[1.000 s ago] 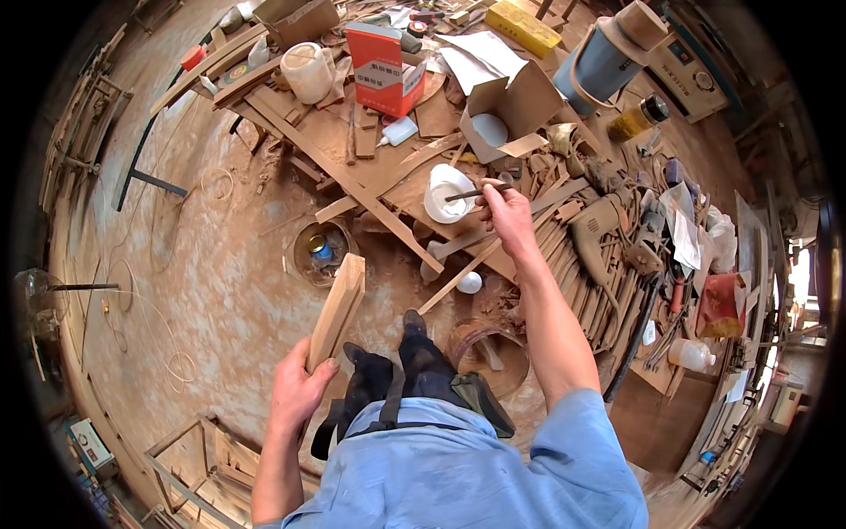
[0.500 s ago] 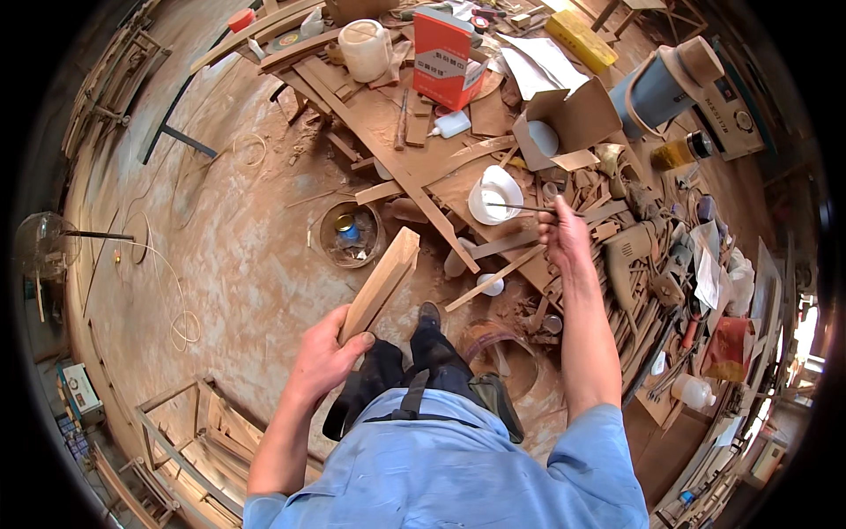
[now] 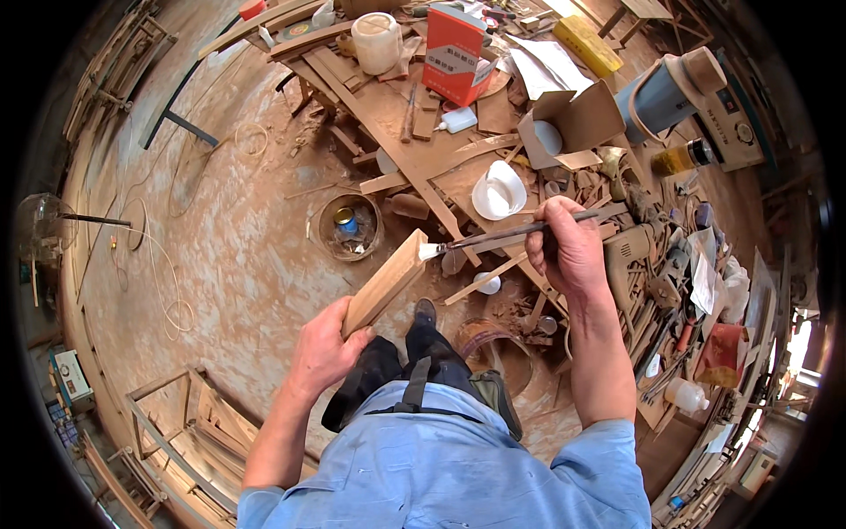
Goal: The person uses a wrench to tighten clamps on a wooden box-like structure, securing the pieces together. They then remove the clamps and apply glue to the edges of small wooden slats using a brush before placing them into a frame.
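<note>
A short squared piece of wood (image 3: 388, 280) is gripped at its near end by my left hand (image 3: 328, 349), its far end tilted up and to the right. My right hand (image 3: 568, 247) pinches the dark handle of a brush (image 3: 498, 236). White stuff coats the brush tip, which touches the far end of the wood or sits right at it. Just beyond, on the workbench (image 3: 458, 196), stands a white tub (image 3: 499, 190) with white contents. The fingertips of my right hand are partly hidden behind the handle.
Wood offcuts, a red box (image 3: 454, 55), an open cardboard box (image 3: 568, 128), a white jar (image 3: 376, 44) and a blue-grey jug (image 3: 656, 95) crowd the bench. Power tools (image 3: 627, 251) lie at the right. A round bucket (image 3: 345, 227) holding a blue can stands on the dusty floor.
My right hand has brought the brush out of the white tub and leftward to the wood's far end. My left hand keeps its hold on the wood.
</note>
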The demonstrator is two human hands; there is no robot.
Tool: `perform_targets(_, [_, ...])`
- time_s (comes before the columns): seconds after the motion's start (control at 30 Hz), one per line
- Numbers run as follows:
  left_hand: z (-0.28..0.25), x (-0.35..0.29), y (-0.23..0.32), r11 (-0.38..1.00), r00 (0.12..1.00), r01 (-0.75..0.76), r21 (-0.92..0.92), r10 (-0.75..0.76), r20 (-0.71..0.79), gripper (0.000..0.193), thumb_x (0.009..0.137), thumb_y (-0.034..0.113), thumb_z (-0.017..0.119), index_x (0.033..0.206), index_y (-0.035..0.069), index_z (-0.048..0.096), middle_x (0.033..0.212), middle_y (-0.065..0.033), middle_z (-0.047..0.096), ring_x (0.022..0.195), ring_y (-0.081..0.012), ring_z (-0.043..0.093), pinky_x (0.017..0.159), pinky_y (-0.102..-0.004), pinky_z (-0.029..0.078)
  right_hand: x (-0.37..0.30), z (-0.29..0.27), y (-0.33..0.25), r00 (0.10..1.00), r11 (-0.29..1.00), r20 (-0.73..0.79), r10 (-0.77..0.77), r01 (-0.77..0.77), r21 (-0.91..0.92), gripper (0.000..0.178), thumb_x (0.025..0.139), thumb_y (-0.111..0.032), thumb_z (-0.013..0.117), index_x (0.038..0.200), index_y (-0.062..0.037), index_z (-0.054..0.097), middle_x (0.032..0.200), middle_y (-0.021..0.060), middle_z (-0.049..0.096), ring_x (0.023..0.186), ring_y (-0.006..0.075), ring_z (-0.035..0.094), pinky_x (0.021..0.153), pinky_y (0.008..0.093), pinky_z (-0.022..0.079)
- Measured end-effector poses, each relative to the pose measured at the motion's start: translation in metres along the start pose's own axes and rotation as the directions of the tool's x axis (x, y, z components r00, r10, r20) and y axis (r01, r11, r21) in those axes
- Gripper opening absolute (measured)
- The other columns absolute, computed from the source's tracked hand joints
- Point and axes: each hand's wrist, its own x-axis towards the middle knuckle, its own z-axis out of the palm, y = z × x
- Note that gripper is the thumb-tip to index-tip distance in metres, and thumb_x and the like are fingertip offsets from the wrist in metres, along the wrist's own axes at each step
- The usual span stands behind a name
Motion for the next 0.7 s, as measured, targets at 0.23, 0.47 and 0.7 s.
perform_targets(0.23, [-0.002, -0.01, -0.006, 1.0, 0.999, -0.028, 0.004, 0.028, -0.025, 0.043, 0.078, 0.023, 0.071, 0.114, 0.003, 0.059, 0.095, -0.0184, 0.064, 0.087, -0.035, 0.064, 0.075, -0.0393, 0.051, 0.008, 0.011, 0.006, 0.994, 0.985, 0.002, 0.112, -0.111, -0.134, 0.022, 0.096, -0.023, 0.057, 0.087, -0.0026, 0.055, 0.06, 0.0057, 0.06, 0.043, 0.0098, 0.053, 0.036, 0.0208, 0.04])
perform_targets(0.47, [-0.009, -0.016, -0.009, 1.0, 0.997, -0.013, -0.024, 0.015, 0.079, 0.044, 0.076, 0.024, 0.073, 0.112, 0.002, 0.059, 0.098, -0.0192, 0.065, 0.091, -0.0362, 0.063, 0.077, -0.0399, 0.051, 0.02, 0.01, 0.017, 0.996, 0.985, -0.062, 0.071, -0.08, -0.156, 0.022, 0.098, -0.023, 0.054, 0.087, -0.0038, 0.053, 0.055, 0.0081, 0.056, 0.04, 0.0136, 0.05, 0.035, 0.0241, 0.038])
perform_targets(0.7, [-0.009, -0.022, -0.024, 0.985, 0.996, 0.05, -0.164, -0.038, 0.076, 0.046, 0.078, 0.025, 0.073, 0.114, 0.001, 0.059, 0.096, -0.0192, 0.065, 0.089, -0.0332, 0.064, 0.078, -0.0377, 0.05, 0.003, 0.013, 0.022, 0.998, 0.988, -0.032, -0.049, 0.044, -0.145, 0.022, 0.095, -0.021, 0.057, 0.086, -0.0011, 0.058, 0.062, 0.0065, 0.061, 0.048, 0.0112, 0.056, 0.041, 0.0221, 0.042])
